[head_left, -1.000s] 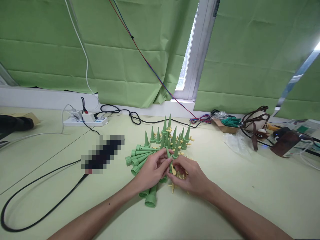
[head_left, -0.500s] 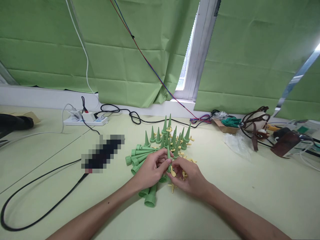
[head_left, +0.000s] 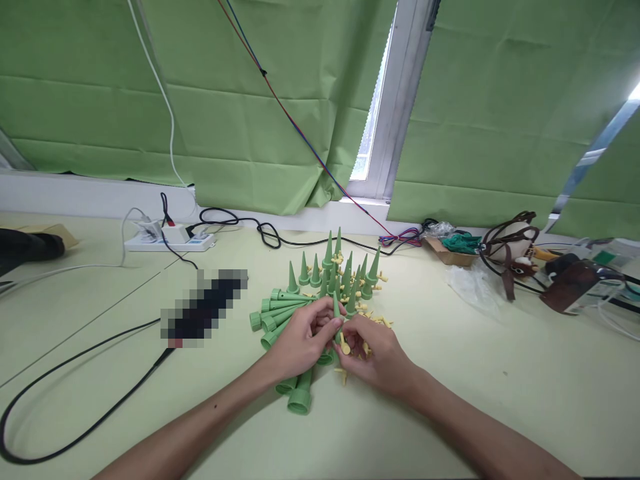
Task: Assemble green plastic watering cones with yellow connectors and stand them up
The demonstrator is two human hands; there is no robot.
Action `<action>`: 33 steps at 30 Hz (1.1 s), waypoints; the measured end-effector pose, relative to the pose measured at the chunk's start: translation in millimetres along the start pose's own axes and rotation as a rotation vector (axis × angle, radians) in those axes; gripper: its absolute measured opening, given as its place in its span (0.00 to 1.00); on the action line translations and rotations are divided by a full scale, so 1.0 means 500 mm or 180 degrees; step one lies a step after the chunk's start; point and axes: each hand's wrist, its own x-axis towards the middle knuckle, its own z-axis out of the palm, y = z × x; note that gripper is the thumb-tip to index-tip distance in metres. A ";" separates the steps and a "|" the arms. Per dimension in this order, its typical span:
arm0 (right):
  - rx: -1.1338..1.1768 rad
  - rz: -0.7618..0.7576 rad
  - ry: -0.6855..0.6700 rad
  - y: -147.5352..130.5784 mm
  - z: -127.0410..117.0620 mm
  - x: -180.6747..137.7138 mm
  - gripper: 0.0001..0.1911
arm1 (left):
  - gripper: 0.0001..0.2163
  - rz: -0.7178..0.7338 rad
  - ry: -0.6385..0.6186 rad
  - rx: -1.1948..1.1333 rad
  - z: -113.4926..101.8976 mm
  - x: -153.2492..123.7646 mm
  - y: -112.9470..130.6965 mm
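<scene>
Pale table, with a bunch of standing spikes in green plus some lying spikes off to the left. Left hand is nearly closed, thumb and fingers pinching one held spike tip-up between the hands. Right hand is curled into a close pinch at the yellow tap near its lower end, fingertips partly hidden. Looks like they're seating or adjusting that tap, so the next move probably calls for a steady left grip and light right-finger pressure.
</scene>
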 end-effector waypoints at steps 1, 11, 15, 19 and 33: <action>0.0010 0.0010 -0.0013 0.000 0.000 0.000 0.06 | 0.09 -0.0001 -0.0008 0.0000 0.000 0.000 0.000; 0.0090 0.0040 -0.0077 0.001 0.000 0.002 0.06 | 0.08 0.0024 -0.0048 -0.0055 0.000 0.000 0.001; 0.0142 -0.0013 -0.0056 0.000 0.000 0.003 0.07 | 0.08 0.0002 -0.0034 -0.0007 0.000 0.000 -0.001; 0.0170 0.0014 -0.0088 0.001 0.001 0.003 0.08 | 0.08 0.0001 0.0019 0.0110 -0.002 0.001 -0.006; 0.0091 0.0395 -0.0458 -0.017 -0.028 0.022 0.07 | 0.08 0.0171 0.0276 0.0836 -0.004 0.003 -0.008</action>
